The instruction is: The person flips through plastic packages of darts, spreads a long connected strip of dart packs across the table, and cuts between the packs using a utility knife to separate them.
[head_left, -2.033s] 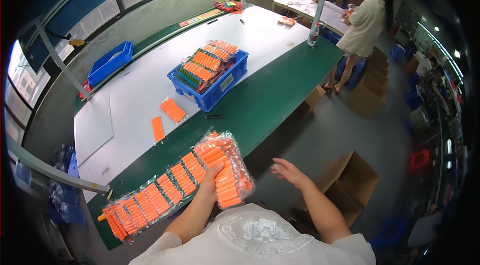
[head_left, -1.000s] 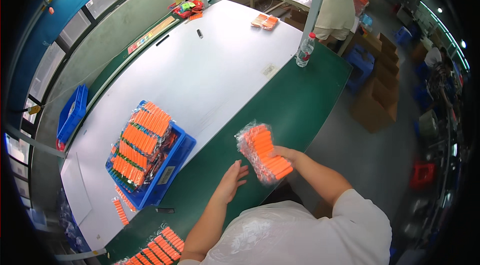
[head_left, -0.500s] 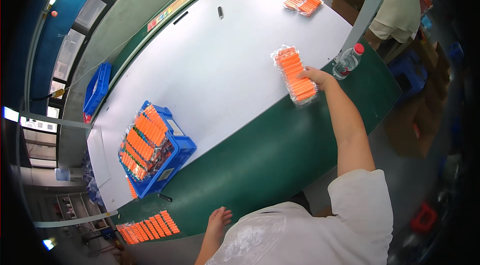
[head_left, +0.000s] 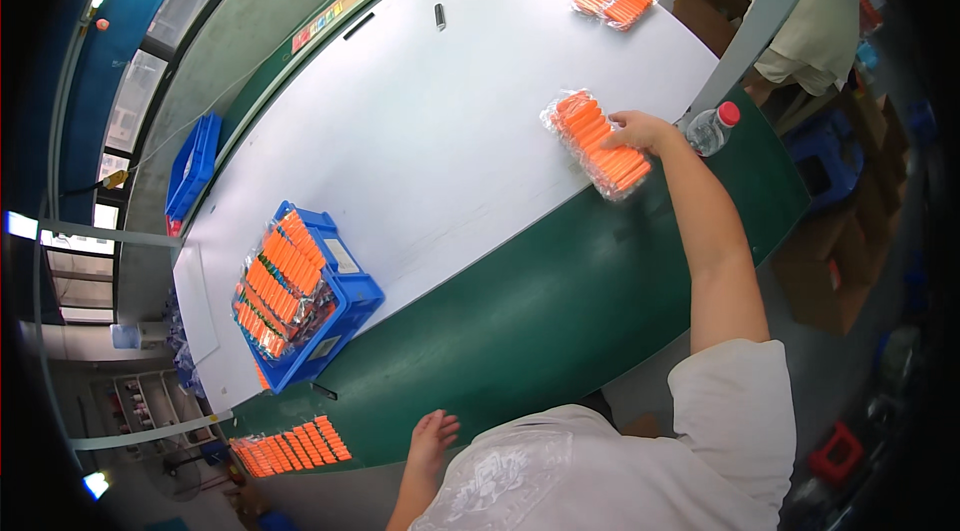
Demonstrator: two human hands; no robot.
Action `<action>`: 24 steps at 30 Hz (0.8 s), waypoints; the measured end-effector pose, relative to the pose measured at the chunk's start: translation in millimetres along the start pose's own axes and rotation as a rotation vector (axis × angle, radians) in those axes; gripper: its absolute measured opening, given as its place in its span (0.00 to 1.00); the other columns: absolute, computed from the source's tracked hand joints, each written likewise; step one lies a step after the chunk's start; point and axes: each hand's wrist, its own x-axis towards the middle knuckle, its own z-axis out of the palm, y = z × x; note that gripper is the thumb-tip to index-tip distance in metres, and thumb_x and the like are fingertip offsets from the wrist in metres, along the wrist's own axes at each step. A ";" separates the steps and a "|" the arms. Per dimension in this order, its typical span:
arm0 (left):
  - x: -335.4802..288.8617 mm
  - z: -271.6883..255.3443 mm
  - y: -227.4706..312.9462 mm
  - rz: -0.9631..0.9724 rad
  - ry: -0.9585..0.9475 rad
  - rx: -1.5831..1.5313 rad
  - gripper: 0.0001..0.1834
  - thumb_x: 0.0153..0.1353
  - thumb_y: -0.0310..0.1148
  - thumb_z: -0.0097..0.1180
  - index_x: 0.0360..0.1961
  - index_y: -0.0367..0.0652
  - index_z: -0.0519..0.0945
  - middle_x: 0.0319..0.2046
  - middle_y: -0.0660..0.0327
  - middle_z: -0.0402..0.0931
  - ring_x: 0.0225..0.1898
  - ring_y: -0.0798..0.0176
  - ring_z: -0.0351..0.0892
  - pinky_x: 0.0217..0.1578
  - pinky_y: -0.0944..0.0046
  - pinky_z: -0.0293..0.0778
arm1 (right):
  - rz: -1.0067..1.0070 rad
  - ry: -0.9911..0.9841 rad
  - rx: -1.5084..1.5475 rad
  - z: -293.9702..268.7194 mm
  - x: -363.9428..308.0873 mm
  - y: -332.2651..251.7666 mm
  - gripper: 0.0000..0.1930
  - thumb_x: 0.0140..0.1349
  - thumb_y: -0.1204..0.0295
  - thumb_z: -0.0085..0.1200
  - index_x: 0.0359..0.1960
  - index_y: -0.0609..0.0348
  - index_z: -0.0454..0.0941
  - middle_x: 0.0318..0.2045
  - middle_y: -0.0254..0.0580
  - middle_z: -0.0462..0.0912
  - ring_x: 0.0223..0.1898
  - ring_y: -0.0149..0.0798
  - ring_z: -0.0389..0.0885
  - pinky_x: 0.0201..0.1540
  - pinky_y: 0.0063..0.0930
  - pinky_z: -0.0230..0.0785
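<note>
My right hand (head_left: 640, 134) is closed on the edge of a clear plastic pack of orange sticks (head_left: 590, 136). The pack is held over the right part of the white board, near its front edge. A bottle with a red cap (head_left: 712, 131) stands just beside my right wrist. Close to my body, my left hand (head_left: 434, 434) hovers with loosely bent fingers and nothing in it. Another pack of orange sticks (head_left: 614, 3) lies at the board's far right. On the left, a blue crate (head_left: 345, 306) is heaped with similar packs (head_left: 285, 276).
Rows of orange sticks (head_left: 290, 446) lie on the green table surface (head_left: 480, 341) at the near left. A blue bin (head_left: 195, 166) stands at the left edge. A grey post (head_left: 765, 31) rises at the right, with a co-worker's light clothing (head_left: 815, 26) behind it.
The pack in my right hand has tilted, its near end swinging a little to the right. My view has shifted slightly. My left hand stays almost where it was.
</note>
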 end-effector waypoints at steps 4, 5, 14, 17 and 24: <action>4.3 -1.3 -1.6 0.029 -0.012 -0.021 0.16 0.66 0.44 0.57 0.47 0.45 0.74 0.42 0.60 0.80 0.43 0.63 0.81 0.41 0.62 0.76 | -0.140 0.205 -0.281 3.3 -12.2 -2.6 0.45 0.50 0.70 0.66 0.69 0.66 0.54 0.59 0.59 0.70 0.55 0.45 0.74 0.54 0.40 0.71; 4.5 -1.4 -2.8 0.029 -0.019 -0.018 0.16 0.66 0.44 0.57 0.47 0.46 0.74 0.43 0.60 0.80 0.43 0.63 0.81 0.40 0.62 0.75 | -0.207 0.303 -0.432 11.7 -15.1 -1.4 0.45 0.50 0.70 0.65 0.69 0.64 0.53 0.59 0.59 0.69 0.56 0.48 0.73 0.54 0.43 0.70; 1.6 21.6 32.1 0.131 -0.057 0.041 0.17 0.67 0.44 0.54 0.49 0.43 0.73 0.44 0.57 0.79 0.44 0.61 0.80 0.44 0.60 0.75 | -0.502 0.667 -1.333 85.8 -31.8 0.1 0.24 0.55 0.70 0.57 0.56 0.57 0.72 0.48 0.49 0.74 0.49 0.42 0.75 0.50 0.38 0.63; 4.6 35.4 42.9 0.170 -0.059 0.167 0.19 0.68 0.44 0.53 0.52 0.42 0.73 0.47 0.56 0.78 0.47 0.61 0.80 0.46 0.61 0.74 | -0.434 0.628 -1.121 88.5 -37.5 1.6 0.20 0.55 0.68 0.57 0.50 0.57 0.75 0.53 0.47 0.72 0.54 0.42 0.72 0.55 0.44 0.63; 13.5 171.9 127.8 0.544 -0.488 0.482 0.31 0.66 0.42 0.55 0.64 0.39 0.63 0.59 0.51 0.69 0.58 0.58 0.72 0.55 0.59 0.68 | -0.643 0.920 -1.001 103.1 -56.0 26.3 0.22 0.58 0.67 0.52 0.54 0.61 0.74 0.53 0.47 0.73 0.58 0.44 0.68 0.67 0.51 0.53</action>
